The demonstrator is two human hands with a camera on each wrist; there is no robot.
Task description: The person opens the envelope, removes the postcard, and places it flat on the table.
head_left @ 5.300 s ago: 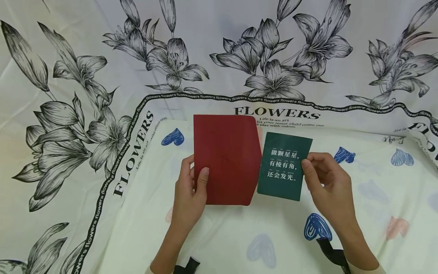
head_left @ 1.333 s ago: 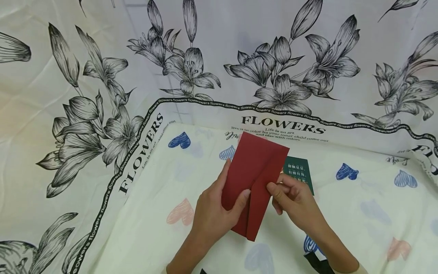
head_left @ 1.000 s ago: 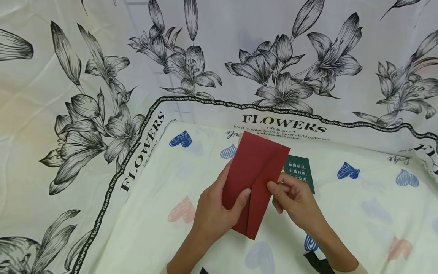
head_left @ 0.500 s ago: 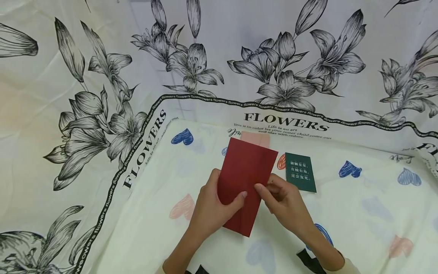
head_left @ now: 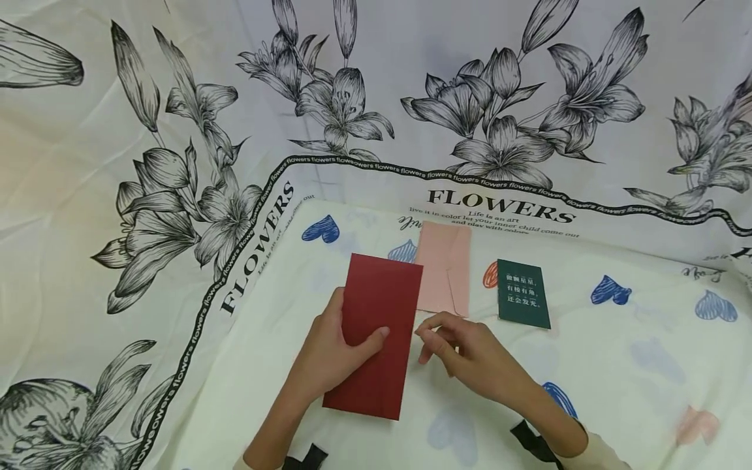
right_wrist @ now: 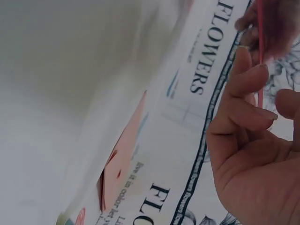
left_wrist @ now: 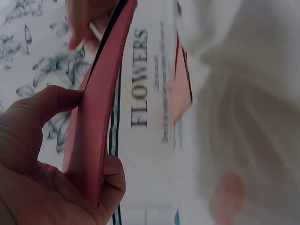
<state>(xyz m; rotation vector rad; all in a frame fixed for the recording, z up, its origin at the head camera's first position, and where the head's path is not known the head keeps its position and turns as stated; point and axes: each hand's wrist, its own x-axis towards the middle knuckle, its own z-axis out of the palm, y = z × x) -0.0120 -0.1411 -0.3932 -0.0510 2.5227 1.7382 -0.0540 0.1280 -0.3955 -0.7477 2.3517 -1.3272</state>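
My left hand [head_left: 343,352] grips a red envelope [head_left: 382,300], with the thumb across its face and the other fingers behind it. In the left wrist view, the red envelope [left_wrist: 101,103] appears edge-on between thumb and fingers. Just right of it, my right hand [head_left: 464,356] hangs in the air with loosely bent fingers and nothing in them. The right wrist view also has the right hand [right_wrist: 253,145] apart from the envelope. Behind the red envelope lies a pink envelope [head_left: 443,267], partly covered by it. A dark green card [head_left: 524,294] with white lettering lies to the right.
Everything lies on a white cloth [head_left: 587,378] printed with hearts. Beyond it spreads a cloth with black flower drawings [head_left: 499,143] and a "FLOWERS" border. Black straps [head_left: 531,440] are around both wrists.
The right hand has laid the green card down, pinched the red envelope's edge and let go. The envelope's flap is folded over; the left hand has moved it left, uncovering the pink envelope.
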